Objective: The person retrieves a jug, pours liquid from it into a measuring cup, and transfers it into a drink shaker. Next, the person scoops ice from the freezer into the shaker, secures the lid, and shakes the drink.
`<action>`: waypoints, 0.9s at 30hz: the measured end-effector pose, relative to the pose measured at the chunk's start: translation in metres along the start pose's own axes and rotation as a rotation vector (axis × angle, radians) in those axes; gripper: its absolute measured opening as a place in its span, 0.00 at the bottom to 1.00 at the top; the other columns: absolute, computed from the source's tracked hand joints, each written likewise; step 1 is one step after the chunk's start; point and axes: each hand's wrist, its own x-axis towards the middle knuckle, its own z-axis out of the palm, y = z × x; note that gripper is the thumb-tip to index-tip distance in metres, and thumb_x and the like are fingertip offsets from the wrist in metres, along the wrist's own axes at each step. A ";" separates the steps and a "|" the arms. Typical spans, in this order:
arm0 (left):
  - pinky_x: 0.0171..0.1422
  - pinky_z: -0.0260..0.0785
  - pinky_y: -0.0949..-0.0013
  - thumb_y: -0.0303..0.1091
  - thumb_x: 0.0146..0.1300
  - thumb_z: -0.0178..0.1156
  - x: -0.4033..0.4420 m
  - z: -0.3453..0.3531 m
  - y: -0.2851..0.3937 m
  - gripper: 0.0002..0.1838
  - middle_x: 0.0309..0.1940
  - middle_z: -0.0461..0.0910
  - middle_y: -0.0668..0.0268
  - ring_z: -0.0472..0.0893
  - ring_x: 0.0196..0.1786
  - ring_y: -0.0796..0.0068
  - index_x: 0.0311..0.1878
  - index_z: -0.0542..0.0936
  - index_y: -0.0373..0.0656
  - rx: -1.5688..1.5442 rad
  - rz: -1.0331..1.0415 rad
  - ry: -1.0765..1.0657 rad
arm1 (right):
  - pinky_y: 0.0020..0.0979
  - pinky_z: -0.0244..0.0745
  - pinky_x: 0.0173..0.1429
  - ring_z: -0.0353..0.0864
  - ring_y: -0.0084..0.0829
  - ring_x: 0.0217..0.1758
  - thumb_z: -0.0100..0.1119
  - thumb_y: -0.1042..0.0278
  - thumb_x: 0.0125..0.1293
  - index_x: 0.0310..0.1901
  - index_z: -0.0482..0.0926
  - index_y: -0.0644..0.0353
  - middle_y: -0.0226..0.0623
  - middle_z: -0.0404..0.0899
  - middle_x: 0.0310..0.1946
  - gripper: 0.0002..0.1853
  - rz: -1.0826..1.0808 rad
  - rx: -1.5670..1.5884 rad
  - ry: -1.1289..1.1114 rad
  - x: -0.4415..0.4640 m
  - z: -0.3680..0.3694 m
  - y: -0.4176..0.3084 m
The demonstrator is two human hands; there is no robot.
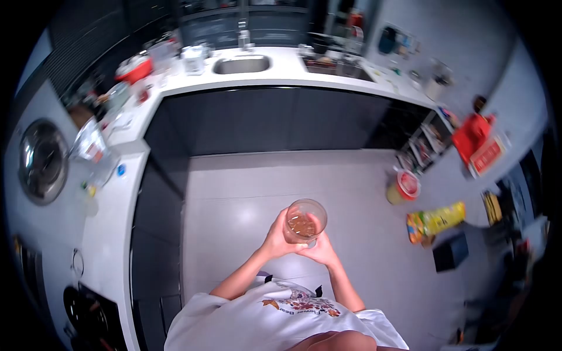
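A clear, round glass container (pixel 305 220) with some brownish contents at its bottom is held in front of my body, over the floor. My left hand (pixel 277 237) wraps round its left side. From the right and below, my right hand (pixel 321 248) grips the same container, its fingers partly seen through the glass. Both hands nearly meet under it. What exactly lies inside is too small to tell.
A white counter (pixel 111 216) runs along the left and far sides, with a sink (pixel 241 64) and a hob (pixel 336 68). On the floor at the right stand a red-lidded bucket (pixel 404 186), a yellow bag (pixel 436 222) and a dark box (pixel 451 253).
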 end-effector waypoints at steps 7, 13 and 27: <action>0.72 0.60 0.60 0.37 0.39 0.79 0.029 -0.154 0.008 0.57 0.64 0.66 0.57 0.67 0.69 0.65 0.71 0.55 0.37 0.088 -0.004 0.194 | 0.40 0.63 0.71 0.68 0.38 0.69 0.79 0.67 0.41 0.72 0.55 0.60 0.44 0.68 0.65 0.55 -0.078 0.019 -0.217 0.151 0.098 0.014; 0.73 0.59 0.59 0.38 0.40 0.80 0.073 -0.252 -0.021 0.58 0.65 0.65 0.57 0.66 0.70 0.64 0.72 0.54 0.37 0.114 0.007 0.349 | 0.39 0.64 0.70 0.69 0.40 0.69 0.79 0.68 0.40 0.71 0.55 0.62 0.46 0.69 0.64 0.56 -0.050 0.040 -0.385 0.271 0.146 0.041; 0.75 0.56 0.59 0.36 0.39 0.78 0.308 -0.509 -0.036 0.61 0.68 0.64 0.54 0.64 0.72 0.60 0.74 0.50 0.39 0.331 0.013 0.455 | 0.39 0.70 0.65 0.75 0.40 0.63 0.80 0.60 0.39 0.64 0.63 0.61 0.44 0.74 0.58 0.50 -0.220 -0.085 -0.485 0.648 0.219 0.076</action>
